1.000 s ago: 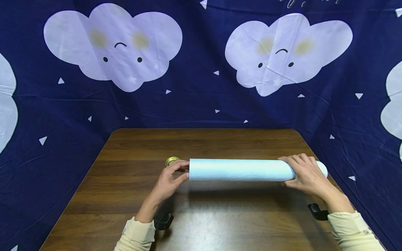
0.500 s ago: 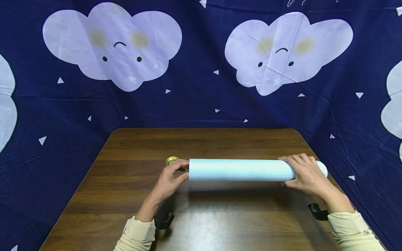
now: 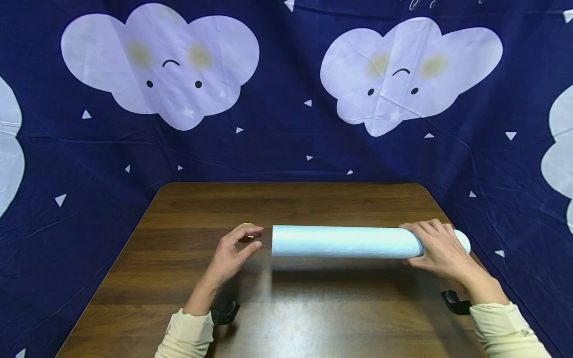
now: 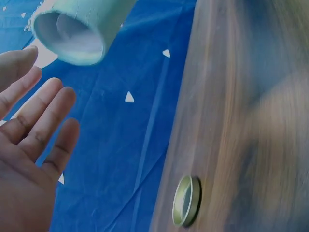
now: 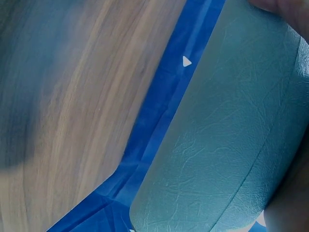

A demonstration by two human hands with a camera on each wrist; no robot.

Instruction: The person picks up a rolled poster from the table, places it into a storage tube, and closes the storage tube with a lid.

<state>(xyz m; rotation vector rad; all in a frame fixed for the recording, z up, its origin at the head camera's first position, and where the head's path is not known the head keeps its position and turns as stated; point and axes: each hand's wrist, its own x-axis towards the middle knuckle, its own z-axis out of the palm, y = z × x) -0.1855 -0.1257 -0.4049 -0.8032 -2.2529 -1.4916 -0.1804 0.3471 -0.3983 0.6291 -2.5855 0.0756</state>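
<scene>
A long light-blue cylindrical tube (image 3: 340, 241) is held level above the table, its shadow falling below. My right hand (image 3: 438, 248) grips it near the right end, thumb underneath and fingers over the top. The left wrist view shows the tube's open end (image 4: 99, 41), with a pale curled sheet-like shape inside. My left hand (image 3: 230, 253) is just left of that end, apart from it, with relaxed fingers and nothing between them. A round gold lid (image 4: 194, 203) lies on the table beyond the left hand, mostly covered by the fingers in the head view.
The brown wooden table (image 3: 188, 204) has rounded far corners. Behind it hangs a dark blue cloth (image 3: 277, 74) with clouds and small white triangles. Black wrist devices (image 3: 225, 313) sit below both wrists.
My left hand has drawn away leftward from the tube's open end, now covering more of the gold lid. The tube and right hand have shifted very slightly right.
</scene>
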